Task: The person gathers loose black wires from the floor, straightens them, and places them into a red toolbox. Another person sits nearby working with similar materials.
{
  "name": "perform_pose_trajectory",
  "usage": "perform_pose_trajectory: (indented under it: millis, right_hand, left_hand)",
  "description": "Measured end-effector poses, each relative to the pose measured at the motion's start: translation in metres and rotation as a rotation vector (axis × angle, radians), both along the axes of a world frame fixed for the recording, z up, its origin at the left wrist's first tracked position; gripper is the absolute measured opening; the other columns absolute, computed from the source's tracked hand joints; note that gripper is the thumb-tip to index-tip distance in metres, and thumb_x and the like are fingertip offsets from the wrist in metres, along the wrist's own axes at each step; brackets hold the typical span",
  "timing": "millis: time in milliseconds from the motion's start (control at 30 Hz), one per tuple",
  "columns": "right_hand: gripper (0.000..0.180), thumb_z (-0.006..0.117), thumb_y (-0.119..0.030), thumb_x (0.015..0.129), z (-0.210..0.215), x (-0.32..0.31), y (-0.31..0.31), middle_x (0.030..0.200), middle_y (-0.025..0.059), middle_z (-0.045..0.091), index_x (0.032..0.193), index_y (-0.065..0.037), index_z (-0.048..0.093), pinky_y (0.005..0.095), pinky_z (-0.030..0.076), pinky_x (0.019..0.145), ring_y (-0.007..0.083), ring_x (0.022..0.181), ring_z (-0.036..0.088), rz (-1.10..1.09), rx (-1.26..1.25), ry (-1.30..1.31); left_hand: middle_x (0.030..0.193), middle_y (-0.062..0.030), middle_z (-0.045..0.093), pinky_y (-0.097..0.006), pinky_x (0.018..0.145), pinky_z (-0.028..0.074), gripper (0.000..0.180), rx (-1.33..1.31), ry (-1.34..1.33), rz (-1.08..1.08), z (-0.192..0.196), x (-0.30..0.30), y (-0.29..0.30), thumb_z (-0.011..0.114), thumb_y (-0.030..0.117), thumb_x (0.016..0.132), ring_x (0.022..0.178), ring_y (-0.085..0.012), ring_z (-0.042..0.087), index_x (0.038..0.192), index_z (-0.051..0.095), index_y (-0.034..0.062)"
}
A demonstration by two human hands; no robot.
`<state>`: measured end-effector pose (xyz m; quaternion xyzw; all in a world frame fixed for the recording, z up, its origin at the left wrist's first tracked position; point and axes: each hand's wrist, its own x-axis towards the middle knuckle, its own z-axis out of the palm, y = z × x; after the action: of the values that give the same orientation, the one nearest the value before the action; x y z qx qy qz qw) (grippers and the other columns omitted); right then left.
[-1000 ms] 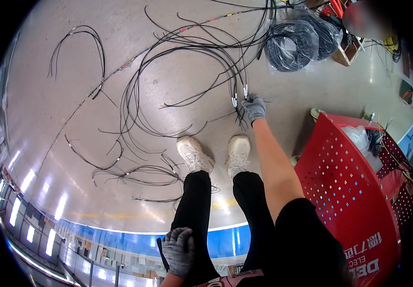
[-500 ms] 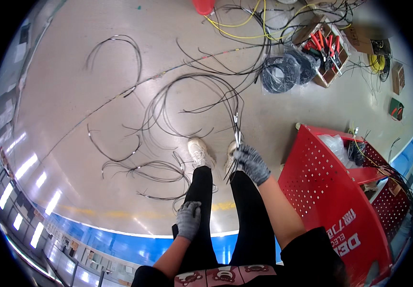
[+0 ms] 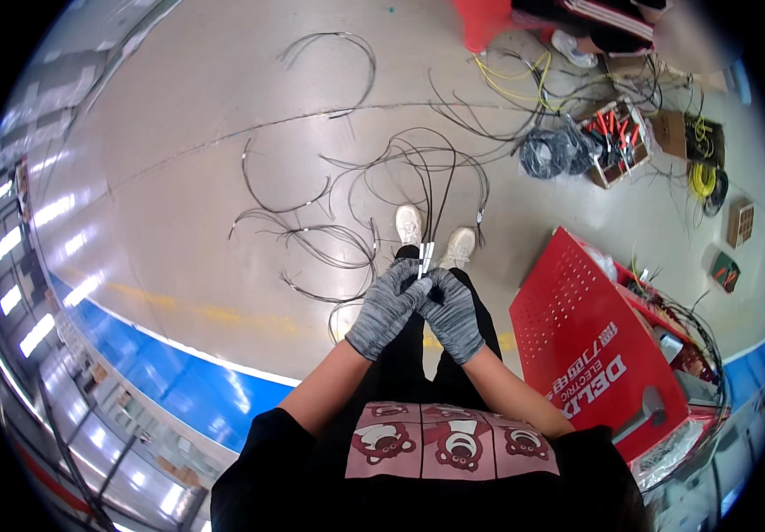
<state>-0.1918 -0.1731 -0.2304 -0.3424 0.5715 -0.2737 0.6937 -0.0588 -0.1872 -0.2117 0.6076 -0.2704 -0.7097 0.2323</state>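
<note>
Your left hand (image 3: 386, 308) and your right hand (image 3: 450, 310), both in grey gloves, are pinched shut together on the white-tipped ends (image 3: 426, 254) of some thin black cables (image 3: 431, 191). The ends stick up just above your fingers, and the cables run on from there to the floor in front of your shoes (image 3: 434, 236). These cables look light and bendy, a bit springy, so they will likely curl and tangle. Hold them close to the tips, as you do now; the gloves should help if the skin of the cable is slippery. Left of your grip, more loose black loops (image 3: 307, 232) lie on the shiny grey floor (image 3: 179, 177), and nearer you runs a blue stripe (image 3: 179, 390). Right of your grip, near you, stands a red cart with holes (image 3: 588, 332). Farther off on that side are a black wire coil (image 3: 549, 151), a box of red-handled tools (image 3: 615, 140) and yellow wires (image 3: 511, 75).
</note>
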Motion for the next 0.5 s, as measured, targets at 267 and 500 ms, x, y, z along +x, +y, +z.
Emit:
perform_pose_trajectory:
  millis: [267,500]
  right_hand:
    - [0.022,0.060,-0.010,0.087,0.083,-0.005,0.031,0.099,0.0031,0.059,0.107,-0.003,0.058,0.0238,0.044,0.085,0.0115,0.088,0.056,-0.046,-0.013,-0.344]
    - [0.028,0.053,-0.022,0.093,0.089,0.003,0.059,0.101,0.0014,0.060,0.115,-0.007,0.059,0.0209,0.042,0.082,0.0067,0.090,0.053,0.006,0.294,-0.437]
  left_hand:
    - [0.101,-0.0062,0.060,-0.024,0.081,0.046,0.024,-0.302,-0.367,0.116,0.106,0.009,0.065,0.053,0.012,0.091,0.087,-0.0107,0.057,0.112,0.058,0.0009]
    - [0.066,-0.0073,0.062,-0.028,0.057,0.047,0.019,-0.197,-0.363,0.044,0.111,0.008,0.112,0.053,0.017,0.091,0.058,-0.0136,0.058,0.101,0.058,0.0014]
